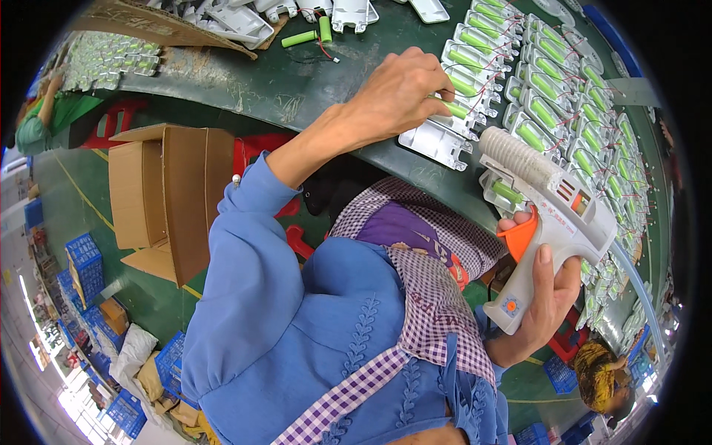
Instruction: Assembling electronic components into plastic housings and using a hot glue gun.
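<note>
My left hand [397, 93] reaches over the bench edge, its fingers closed on a green battery cell [455, 110]. That cell lies at a white plastic housing [436, 142] near the edge. A white hot glue gun [552, 185] with an orange trigger is gripped in my right hand [552, 297], fingers wrapped round the handle. The gun's ribbed front end points toward the housing and my left fingertips; its tip is hard to make out. Partly behind the gun, another housing holds a green cell [507, 192].
Rows of white housings with green cells and thin wires [545, 85] cover the bench's right side. Loose green cells [300, 38] lie at the back, near bare white housings [354, 13]. An open cardboard box [194, 200] stands left, below the bench. A clear hose [636, 282] runs at right.
</note>
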A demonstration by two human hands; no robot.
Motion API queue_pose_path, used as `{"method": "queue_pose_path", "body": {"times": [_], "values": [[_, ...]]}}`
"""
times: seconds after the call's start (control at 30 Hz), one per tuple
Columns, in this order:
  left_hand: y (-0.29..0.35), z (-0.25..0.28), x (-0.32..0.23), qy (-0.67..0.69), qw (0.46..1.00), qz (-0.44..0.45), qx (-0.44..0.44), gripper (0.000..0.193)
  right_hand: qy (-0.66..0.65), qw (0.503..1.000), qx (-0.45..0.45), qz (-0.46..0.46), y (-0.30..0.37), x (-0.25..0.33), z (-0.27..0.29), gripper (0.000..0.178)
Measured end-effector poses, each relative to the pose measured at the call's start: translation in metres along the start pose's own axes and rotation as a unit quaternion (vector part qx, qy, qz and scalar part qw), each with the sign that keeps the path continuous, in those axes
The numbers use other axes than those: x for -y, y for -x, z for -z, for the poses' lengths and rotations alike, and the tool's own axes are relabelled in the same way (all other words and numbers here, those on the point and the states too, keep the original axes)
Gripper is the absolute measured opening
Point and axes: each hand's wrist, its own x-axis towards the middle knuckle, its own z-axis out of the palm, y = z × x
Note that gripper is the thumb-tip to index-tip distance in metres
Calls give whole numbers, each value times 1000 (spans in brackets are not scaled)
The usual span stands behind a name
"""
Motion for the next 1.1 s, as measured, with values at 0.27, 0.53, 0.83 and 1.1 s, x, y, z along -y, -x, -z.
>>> {"method": "queue_pose_path", "body": {"times": [0.27,0.53,0.83,1.1], "values": [[-2,-13,3,-26,996,45,72,19,40,999,-8,-3,-2,-2,1,45],[1,-16,2,-6,997,46,61,15,70,998,5,-9,-16,-6,-14,40],[1,-20,-1,-11,996,61,56,14,123,992,27,-1,-26,-14,-16,40],[0,-23,5,-8,997,57,46,14,98,995,17,-17,-20,-10,-14,36]]}}
